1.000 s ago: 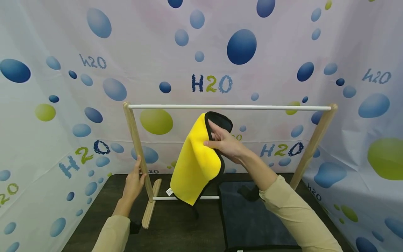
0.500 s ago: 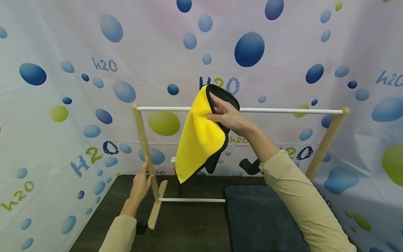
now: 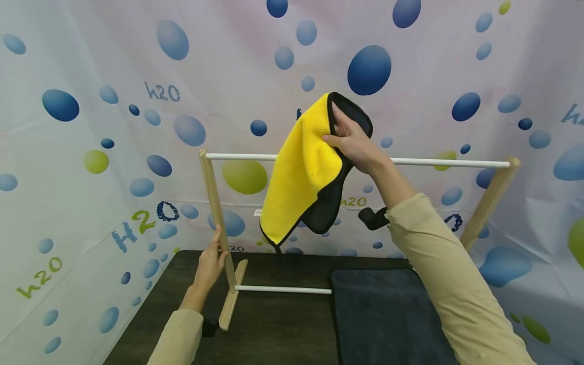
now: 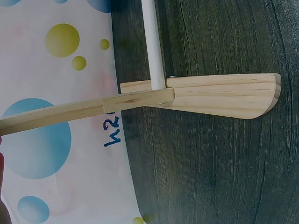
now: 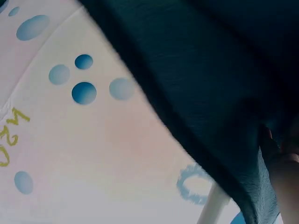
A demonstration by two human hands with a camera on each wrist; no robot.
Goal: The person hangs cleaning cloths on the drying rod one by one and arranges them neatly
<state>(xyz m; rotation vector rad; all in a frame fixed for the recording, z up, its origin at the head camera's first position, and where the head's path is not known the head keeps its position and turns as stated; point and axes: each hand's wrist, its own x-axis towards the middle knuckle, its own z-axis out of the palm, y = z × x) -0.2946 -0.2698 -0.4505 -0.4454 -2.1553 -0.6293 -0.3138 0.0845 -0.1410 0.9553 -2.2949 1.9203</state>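
Observation:
A yellow towel (image 3: 296, 172) with a dark grey back and black edging hangs from my right hand (image 3: 353, 144), which pinches it near its upper edge. In the head view it is raised in front of the white top rail of a wooden rack (image 3: 449, 162), and its lower corner dangles below that rail. The towel's dark side (image 5: 187, 79) fills much of the right wrist view. My left hand (image 3: 210, 266) holds the rack's left post (image 3: 212, 192) low down, thumb on one side and fingers on the other. Only its fingertips show in the left wrist view.
A dark grey cloth (image 3: 388, 314) lies flat on the dark wooden table (image 3: 278, 329), over part of the rack's lower rail (image 3: 283, 289). The rack's left foot (image 4: 224, 95) stands on the table. A printed curtain (image 3: 114, 40) surrounds the back and sides.
My right hand has risen with the towel from below the top rail to above it, moving somewhat right. The left hand stays on the post. The head view has shifted slightly.

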